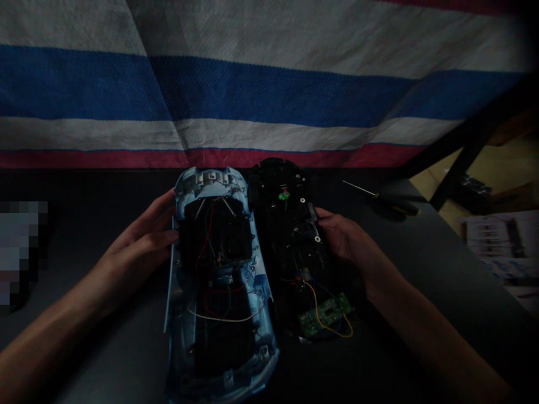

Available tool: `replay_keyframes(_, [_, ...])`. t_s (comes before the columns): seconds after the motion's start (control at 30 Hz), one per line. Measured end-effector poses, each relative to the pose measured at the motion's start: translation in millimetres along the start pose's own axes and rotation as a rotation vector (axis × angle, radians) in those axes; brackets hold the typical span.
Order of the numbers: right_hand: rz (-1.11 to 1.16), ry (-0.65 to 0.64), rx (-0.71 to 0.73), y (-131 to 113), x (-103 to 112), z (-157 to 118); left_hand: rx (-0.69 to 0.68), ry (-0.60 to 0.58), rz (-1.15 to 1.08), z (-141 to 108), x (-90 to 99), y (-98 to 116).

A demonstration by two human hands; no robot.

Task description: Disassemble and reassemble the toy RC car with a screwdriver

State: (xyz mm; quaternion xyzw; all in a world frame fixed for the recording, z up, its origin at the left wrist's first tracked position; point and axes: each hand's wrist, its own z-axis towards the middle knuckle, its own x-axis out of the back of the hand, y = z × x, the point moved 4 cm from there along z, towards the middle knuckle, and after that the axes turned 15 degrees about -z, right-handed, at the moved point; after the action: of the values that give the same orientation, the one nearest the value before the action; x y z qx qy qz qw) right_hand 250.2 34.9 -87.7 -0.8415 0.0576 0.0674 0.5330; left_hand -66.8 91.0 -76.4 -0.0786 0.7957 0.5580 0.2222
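A blue toy car body shell lies upside down, its inside with red, green and white wires facing me. My left hand grips its left side, fingers curled at the edge. Close on its right is the black toy car chassis, with wheels at the far end. A green circuit board with a yellow wire lies at the chassis's near end. My right hand holds the chassis by its right side; some fingertips are hidden behind it.
A screwdriver with a dark handle rests on the dark table to the right. A blurred-out object is at the left edge. Behind hangs a striped cloth. Beyond the table's right edge are a dark frame bar and printed packaging.
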Motion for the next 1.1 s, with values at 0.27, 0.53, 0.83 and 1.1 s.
replay_keyframes(0.27, [-0.023,-0.003,0.0,2,2,1,0.0,-0.029,-0.019,3,2.1,-2])
replay_keyframes(0.53, [-0.004,0.027,-0.01,-1,-1,-1,0.001,-0.024,-0.008,1,-3.0,1])
replay_keyframes(0.83, [-0.024,0.002,0.0,1,-1,0,-0.005,-0.036,-0.014,2,0.6,-1])
replay_keyframes(1.1, [-0.006,0.004,-0.001,2,1,1,-0.013,-0.051,-0.033,5,4.9,-4])
